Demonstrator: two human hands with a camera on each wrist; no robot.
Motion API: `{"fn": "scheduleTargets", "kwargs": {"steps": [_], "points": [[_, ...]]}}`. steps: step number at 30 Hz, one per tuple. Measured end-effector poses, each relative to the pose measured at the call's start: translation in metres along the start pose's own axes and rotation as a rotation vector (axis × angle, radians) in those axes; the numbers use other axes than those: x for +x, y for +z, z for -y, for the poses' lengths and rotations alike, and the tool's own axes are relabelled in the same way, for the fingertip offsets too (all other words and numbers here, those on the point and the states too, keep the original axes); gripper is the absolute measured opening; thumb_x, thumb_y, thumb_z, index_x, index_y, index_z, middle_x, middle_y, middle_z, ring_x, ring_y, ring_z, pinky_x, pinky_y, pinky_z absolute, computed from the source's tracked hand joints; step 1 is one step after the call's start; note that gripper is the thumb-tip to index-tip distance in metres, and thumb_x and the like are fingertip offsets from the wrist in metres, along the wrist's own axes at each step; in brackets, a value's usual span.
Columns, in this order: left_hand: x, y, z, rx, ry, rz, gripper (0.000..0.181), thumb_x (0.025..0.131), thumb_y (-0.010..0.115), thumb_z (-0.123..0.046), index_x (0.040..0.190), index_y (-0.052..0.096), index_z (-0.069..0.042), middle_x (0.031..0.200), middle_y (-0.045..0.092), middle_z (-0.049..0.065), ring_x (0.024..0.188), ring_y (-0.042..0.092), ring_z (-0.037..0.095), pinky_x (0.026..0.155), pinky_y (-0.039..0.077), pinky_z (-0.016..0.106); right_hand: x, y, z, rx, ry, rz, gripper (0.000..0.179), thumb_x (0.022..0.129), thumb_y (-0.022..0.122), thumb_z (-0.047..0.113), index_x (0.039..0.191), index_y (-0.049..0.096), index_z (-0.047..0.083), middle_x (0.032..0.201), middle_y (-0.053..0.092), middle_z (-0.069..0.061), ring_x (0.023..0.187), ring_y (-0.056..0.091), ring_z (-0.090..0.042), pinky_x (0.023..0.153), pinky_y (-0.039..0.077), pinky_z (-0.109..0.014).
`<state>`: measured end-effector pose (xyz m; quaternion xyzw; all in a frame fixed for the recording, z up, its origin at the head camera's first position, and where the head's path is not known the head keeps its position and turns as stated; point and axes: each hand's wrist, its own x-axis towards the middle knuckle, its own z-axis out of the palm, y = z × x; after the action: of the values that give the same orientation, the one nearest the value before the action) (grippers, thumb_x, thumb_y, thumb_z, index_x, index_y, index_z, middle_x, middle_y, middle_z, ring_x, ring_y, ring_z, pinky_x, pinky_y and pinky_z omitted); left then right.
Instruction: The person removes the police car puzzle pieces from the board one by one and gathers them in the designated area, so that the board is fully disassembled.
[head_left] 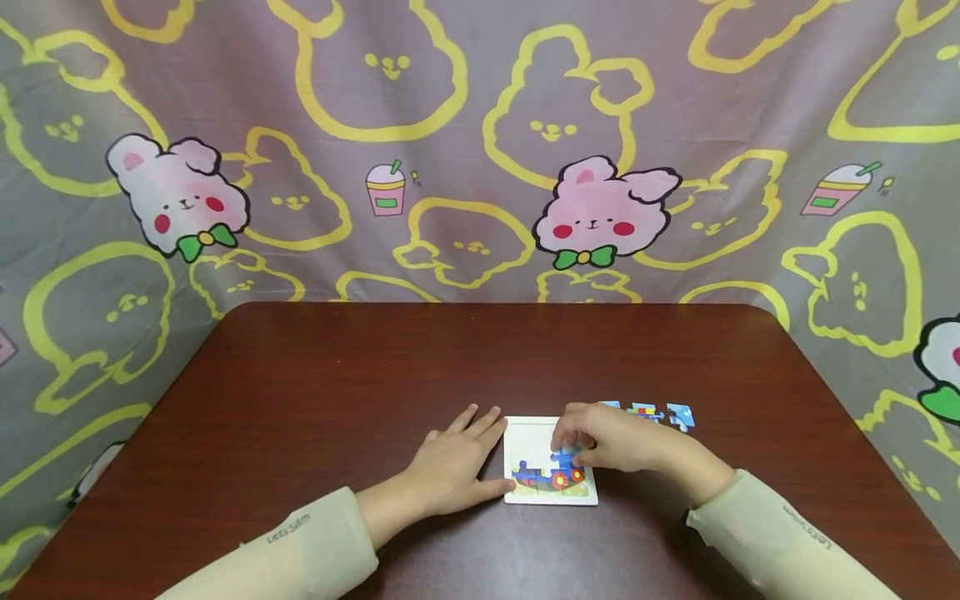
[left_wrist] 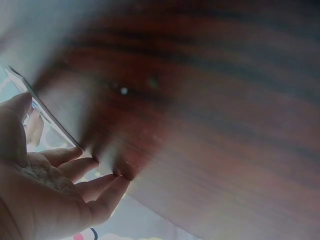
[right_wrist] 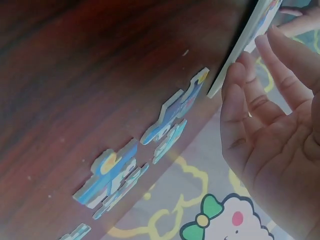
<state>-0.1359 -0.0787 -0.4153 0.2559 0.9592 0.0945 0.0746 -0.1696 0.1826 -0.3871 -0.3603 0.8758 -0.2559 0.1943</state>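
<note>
A square white puzzle tray (head_left: 551, 502) lies on the table, its lower part filled with pieces that picture a blue vehicle with red and yellow wheels. My left hand (head_left: 459, 467) rests beside it with fingers spread, thumb at the lower left edge and fingertips by the upper left corner. Over the tray's right side, my right hand (head_left: 611, 437) has bent fingers, with thumb and fingertips around a blue puzzle piece (head_left: 564, 457) just above the wheels. In the right wrist view that piece is hidden behind the fingers.
Several loose puzzle pieces (head_left: 681, 415) lie behind the right hand; in the right wrist view, loose pieces (right_wrist: 112, 170) lie flat on the wood. The brown table (head_left: 337, 367) ends at a patterned curtain (head_left: 465, 167) at the back and sides.
</note>
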Motion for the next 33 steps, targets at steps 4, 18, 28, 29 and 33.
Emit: {"fn": "scheduleTargets", "kwargs": {"steps": [4,18,28,29,33], "points": [[-0.0006,-0.0006,0.0002,-0.002,0.001,-0.001,0.084,0.086,0.062,-0.065,0.152,0.043,-0.016,0.16,0.038,0.002,0.149,0.033,0.032,0.093,0.047,0.062,0.0002,0.0018,0.0004,-0.025,-0.017,0.023,0.027,0.085,0.076,0.004,0.107,0.07,0.02,0.096,0.055,0.003,0.072,0.05,-0.001,0.068,0.048,-0.02],[-0.0006,0.0017,0.0001,-0.006,-0.004,0.001,0.084,0.086,0.062,-0.065,0.152,0.041,-0.017,0.161,0.036,0.001,0.15,0.031,0.032,0.095,0.046,0.063,0.0038,0.0044,0.0002,-0.065,-0.04,0.045,0.034,0.085,0.073,-0.002,0.106,0.067,0.024,0.1,0.055,0.004,0.081,0.053,-0.007,0.071,0.049,-0.023],[-0.0013,0.0011,0.0006,-0.01,-0.003,-0.001,0.084,0.086,0.063,-0.064,0.152,0.042,-0.016,0.16,0.037,0.002,0.149,0.032,0.033,0.095,0.046,0.063,0.0011,0.0063,0.0009,-0.049,-0.07,0.018,0.037,0.084,0.072,-0.005,0.106,0.065,0.024,0.107,0.054,0.001,0.084,0.055,-0.01,0.071,0.049,-0.022],[-0.0014,0.001,0.0006,-0.01,-0.003,0.001,0.084,0.086,0.062,-0.064,0.152,0.042,-0.016,0.16,0.037,0.002,0.149,0.032,0.033,0.095,0.046,0.063,0.0011,0.0065,0.0008,-0.048,-0.072,0.017,0.037,0.084,0.072,-0.006,0.106,0.065,0.024,0.107,0.054,0.001,0.084,0.055,-0.009,0.071,0.049,-0.022],[-0.001,0.0012,0.0008,-0.011,-0.002,0.006,0.084,0.087,0.062,-0.064,0.153,0.041,-0.017,0.161,0.036,0.002,0.15,0.031,0.033,0.095,0.045,0.063,0.0014,0.0068,-0.0007,-0.025,-0.061,0.029,0.035,0.086,0.072,-0.004,0.106,0.064,0.024,0.102,0.055,0.003,0.08,0.052,-0.007,0.071,0.048,-0.022]]}}
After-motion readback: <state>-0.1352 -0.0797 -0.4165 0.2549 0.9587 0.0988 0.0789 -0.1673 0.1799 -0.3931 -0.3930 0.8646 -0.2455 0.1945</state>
